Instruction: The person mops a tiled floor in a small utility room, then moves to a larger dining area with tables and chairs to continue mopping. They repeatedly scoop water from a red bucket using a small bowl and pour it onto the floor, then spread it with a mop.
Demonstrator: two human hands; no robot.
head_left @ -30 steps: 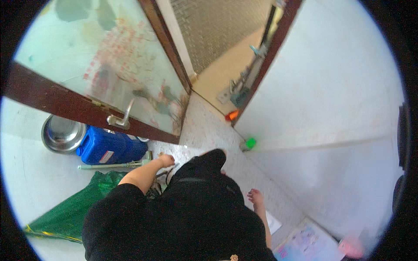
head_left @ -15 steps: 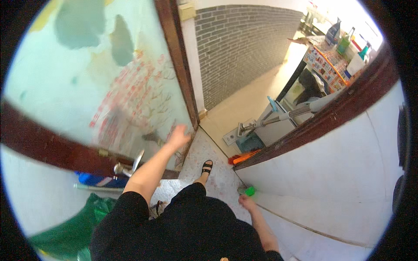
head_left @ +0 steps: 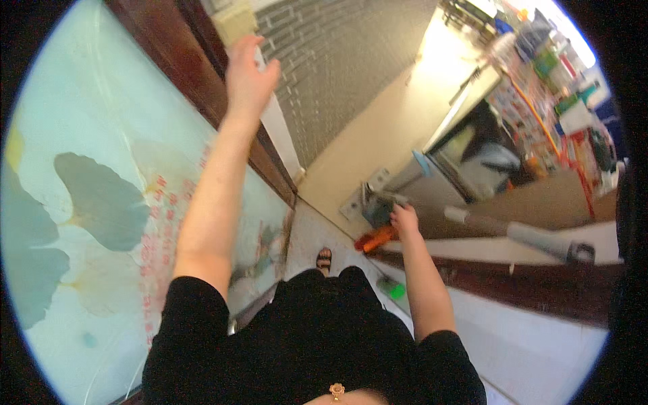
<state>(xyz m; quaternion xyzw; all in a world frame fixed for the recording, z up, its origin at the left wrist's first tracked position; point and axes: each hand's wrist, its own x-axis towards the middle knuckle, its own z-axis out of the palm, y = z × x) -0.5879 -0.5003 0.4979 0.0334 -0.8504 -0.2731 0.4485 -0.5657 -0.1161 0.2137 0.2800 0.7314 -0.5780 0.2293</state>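
My left hand (head_left: pixel 251 84) is raised at the wooden door frame (head_left: pixel 196 64), open, its thumb and fingers apart. Just above it on the wall is a small beige box (head_left: pixel 236 25); I cannot tell whether the fingertips touch it. Low in the doorway my right hand (head_left: pixel 403 221) reaches forward, its fingers blurred, close to a grey stick vacuum or mop (head_left: pixel 540 239). Whether those fingers close on its pole is not clear. An orange object (head_left: pixel 379 238) lies on the floor just below this hand.
A pale glass door panel (head_left: pixel 101 202) with leaf patterns stands on my left. Beyond the doorway are a grey brick-patterned wall (head_left: pixel 337 74) and a counter crowded with bottles (head_left: pixel 547 64). A green-topped container (head_left: pixel 393 289) sits by the right wall.
I have moved forward into the doorway. My left hand has risen from beside the glass door to the frame's upper part, and my right hand has reached forward and up.
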